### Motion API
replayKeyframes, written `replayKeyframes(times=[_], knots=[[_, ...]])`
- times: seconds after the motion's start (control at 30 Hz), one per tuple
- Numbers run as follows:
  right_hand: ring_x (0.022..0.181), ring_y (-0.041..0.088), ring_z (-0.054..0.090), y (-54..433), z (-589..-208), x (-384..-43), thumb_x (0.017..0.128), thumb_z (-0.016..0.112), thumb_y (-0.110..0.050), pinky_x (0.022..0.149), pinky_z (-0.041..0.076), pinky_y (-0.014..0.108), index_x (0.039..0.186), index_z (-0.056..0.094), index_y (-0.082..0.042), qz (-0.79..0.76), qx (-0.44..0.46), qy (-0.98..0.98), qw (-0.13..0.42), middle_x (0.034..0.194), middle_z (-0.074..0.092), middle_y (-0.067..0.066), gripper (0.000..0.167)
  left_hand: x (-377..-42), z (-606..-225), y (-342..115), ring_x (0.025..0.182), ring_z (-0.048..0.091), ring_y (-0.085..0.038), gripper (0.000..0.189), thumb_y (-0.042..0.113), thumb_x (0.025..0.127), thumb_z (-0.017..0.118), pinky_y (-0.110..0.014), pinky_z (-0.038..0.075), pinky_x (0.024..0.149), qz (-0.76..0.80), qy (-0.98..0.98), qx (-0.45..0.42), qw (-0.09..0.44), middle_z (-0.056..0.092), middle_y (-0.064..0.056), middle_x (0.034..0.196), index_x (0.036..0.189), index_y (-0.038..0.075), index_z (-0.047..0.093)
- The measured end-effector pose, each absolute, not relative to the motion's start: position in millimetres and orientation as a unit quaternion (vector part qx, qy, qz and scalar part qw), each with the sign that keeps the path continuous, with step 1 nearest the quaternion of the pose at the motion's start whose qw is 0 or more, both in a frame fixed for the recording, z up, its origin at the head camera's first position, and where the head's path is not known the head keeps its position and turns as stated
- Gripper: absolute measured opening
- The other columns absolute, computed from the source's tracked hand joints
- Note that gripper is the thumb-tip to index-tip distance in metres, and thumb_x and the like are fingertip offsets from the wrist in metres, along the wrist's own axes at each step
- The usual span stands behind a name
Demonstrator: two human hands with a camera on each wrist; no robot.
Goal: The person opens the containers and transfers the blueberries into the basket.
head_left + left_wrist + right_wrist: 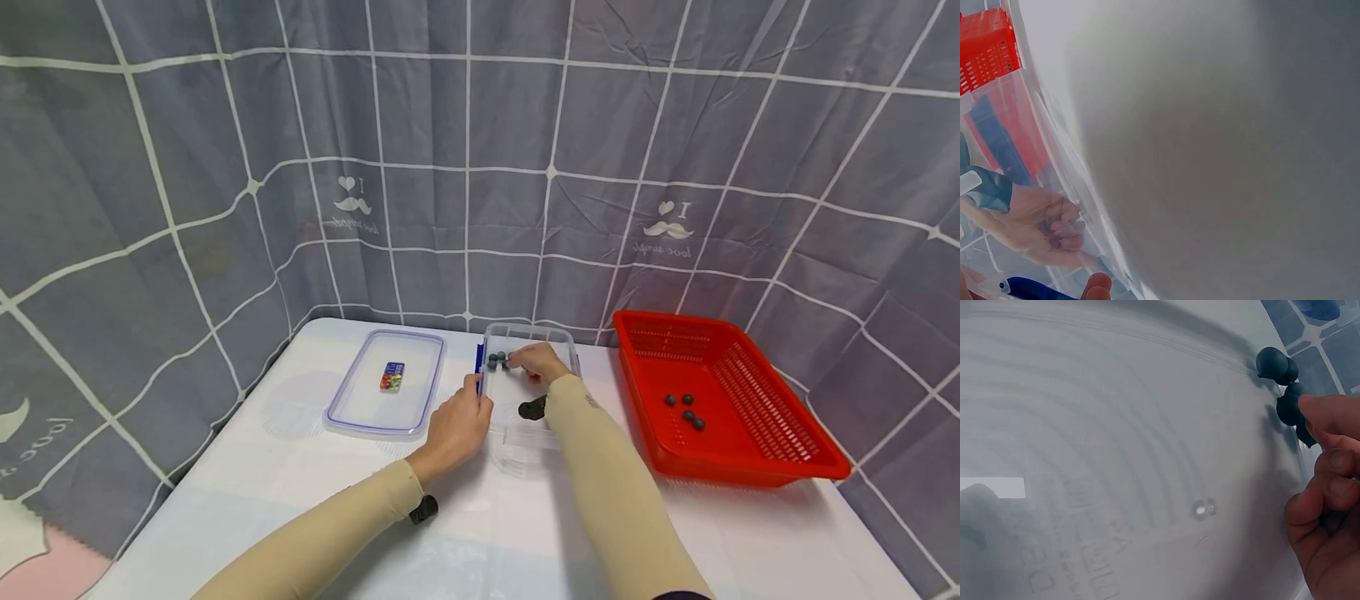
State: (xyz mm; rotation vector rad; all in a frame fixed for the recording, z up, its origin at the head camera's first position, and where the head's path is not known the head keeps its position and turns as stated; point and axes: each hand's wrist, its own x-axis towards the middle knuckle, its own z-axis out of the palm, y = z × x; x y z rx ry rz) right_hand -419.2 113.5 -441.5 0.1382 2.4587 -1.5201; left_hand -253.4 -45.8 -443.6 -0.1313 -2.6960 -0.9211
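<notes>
- Dark balls [1271, 362] sit bunched in the far left corner of the clear container [510, 400], close against its wall.
- Right hand [538, 360] reaches inside with fingers curled and the tips against one ball; I cannot tell whether they pinch it or merely touch it.
- Left hand [459, 423] grips the container's left side, its fingers curled at the blue latch [480, 357].
- Four more balls [688, 415] lie loose in the red basket [720, 460], to the right on the surface [480, 542]; the lid [375, 408] lies flat to the left.
- Likeliest trouble: the balls look smooth and round, so an off-centre pinch could squirt one away.
- Crowding adds risk, since a knuckle or fingertip could nudge neighbours and scatter the bunch across the container's floor.
- Should the left hand's grip slacken, a push at the wall might slide or tip the light-looking container.
</notes>
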Motion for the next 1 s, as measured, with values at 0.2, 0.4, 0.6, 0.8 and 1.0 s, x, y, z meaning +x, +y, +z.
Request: replayKeyframes(times=[0.2,0.4,0.6,0.8,1.0], knots=[[0.049,0.011,0.038,109.8,-446.9,-423.8,0.081,0.080,-0.012,0.047,0.032,0.026,0.110,0.076,-0.006,-0.503,0.054,0.855,0.117,0.058,0.045,-0.004,0.031,-252.7,-442.6,-46.4,0.071,0.060,-0.022,0.047,0.027,0.100,0.041,-0.041,0.046,0.060,-0.318,-0.936,-0.045,0.143,0.072,-0.014,0.109,0.142,0.009,0.048],[0.047,0.011,0.039,109.8,-450.1,-424.8,0.080,0.081,-0.012,0.046,0.034,0.025,0.103,0.077,-0.005,-0.498,0.054,0.859,0.103,0.069,0.059,-0.003,0.024,-254.1,-444.2,-46.3,0.069,0.059,-0.021,0.046,0.026,0.099,0.042,-0.040,0.045,0.058,-0.318,-0.935,-0.049,0.149,0.072,-0.014,0.107,0.141,0.008,0.049],[0.047,0.011,0.039,109.0,-452.4,-425.3,0.078,0.083,-0.015,0.045,0.034,0.026,0.096,0.078,-0.008,-0.486,0.062,0.866,0.102,0.070,0.060,-0.001,0.020,-252.6,-443.8,-45.8,0.069,0.058,-0.021,0.045,0.026,0.099,0.043,-0.041,0.045,0.059,-0.317,-0.936,-0.047,0.147,0.072,-0.014,0.106,0.141,0.008,0.049],[0.046,0.010,0.040,105.9,-451.8,-423.3,0.079,0.084,-0.017,0.045,0.035,0.025,0.096,0.080,-0.008,-0.469,0.054,0.877,0.090,0.071,0.063,-0.003,0.020,-252.9,-444.7,-45.4,0.071,0.061,-0.024,0.045,0.025,0.099,0.044,-0.042,0.046,0.059,-0.316,-0.936,-0.045,0.152,0.072,-0.014,0.106,0.140,0.008,0.050],[0.045,0.009,0.039,103.8,-449.7,-419.1,0.079,0.083,-0.016,0.045,0.034,0.024,0.093,0.080,-0.006,-0.467,0.053,0.879,0.079,0.072,0.062,-0.001,0.017,-254.3,-445.8,-44.9,0.076,0.065,-0.025,0.046,0.027,0.099,0.042,-0.042,0.048,0.062,-0.317,-0.936,-0.043,0.148,0.072,-0.013,0.112,0.141,0.010,0.049]])
